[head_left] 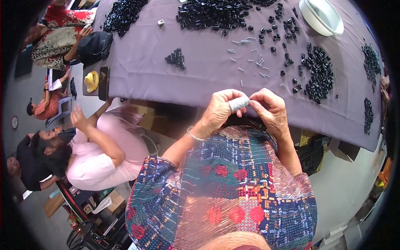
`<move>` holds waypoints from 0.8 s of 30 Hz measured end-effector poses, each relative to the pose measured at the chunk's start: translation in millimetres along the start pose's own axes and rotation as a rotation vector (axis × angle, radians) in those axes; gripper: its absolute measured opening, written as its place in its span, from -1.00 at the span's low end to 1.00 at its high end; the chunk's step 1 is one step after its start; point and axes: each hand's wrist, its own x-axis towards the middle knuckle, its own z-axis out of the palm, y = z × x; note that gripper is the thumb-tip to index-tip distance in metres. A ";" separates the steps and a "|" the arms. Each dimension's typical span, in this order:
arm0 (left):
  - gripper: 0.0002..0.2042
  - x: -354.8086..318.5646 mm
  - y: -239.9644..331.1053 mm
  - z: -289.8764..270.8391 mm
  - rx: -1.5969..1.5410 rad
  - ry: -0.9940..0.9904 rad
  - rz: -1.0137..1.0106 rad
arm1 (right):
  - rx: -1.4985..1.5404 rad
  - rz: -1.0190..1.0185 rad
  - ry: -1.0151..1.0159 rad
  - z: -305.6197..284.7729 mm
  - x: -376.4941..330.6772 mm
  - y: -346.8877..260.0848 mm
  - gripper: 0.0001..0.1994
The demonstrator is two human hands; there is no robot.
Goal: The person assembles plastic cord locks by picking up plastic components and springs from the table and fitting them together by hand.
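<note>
While your two hands meet just below the near desk edge, the wrap between them, a short grey band that seems wound round a left finger, lies with its long axis roughly left-right, tilted up slightly toward the right. Your left hand carries it; your right hand pinches at its right end, fingers closed on it. Whether a small part sits under the wrap, can't tell. Both wrists bent inward, knuckles up, forearms coming from the lower edge; thin bangle on the left wrist.

On the purple desk beyond: small pins scattered straight ahead, a small black cluster left of them, big black piles at the far side and another pile to the right, a white bowl far right. Nothing lies between your hands and the desk edge. Another person in pink sits to your left, hand raised.
</note>
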 end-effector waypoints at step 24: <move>-0.86 4.3 3.2 -32.2 -0.053 0.076 0.332 | -0.813 -0.459 0.342 37.4 29.5 17.2 -0.85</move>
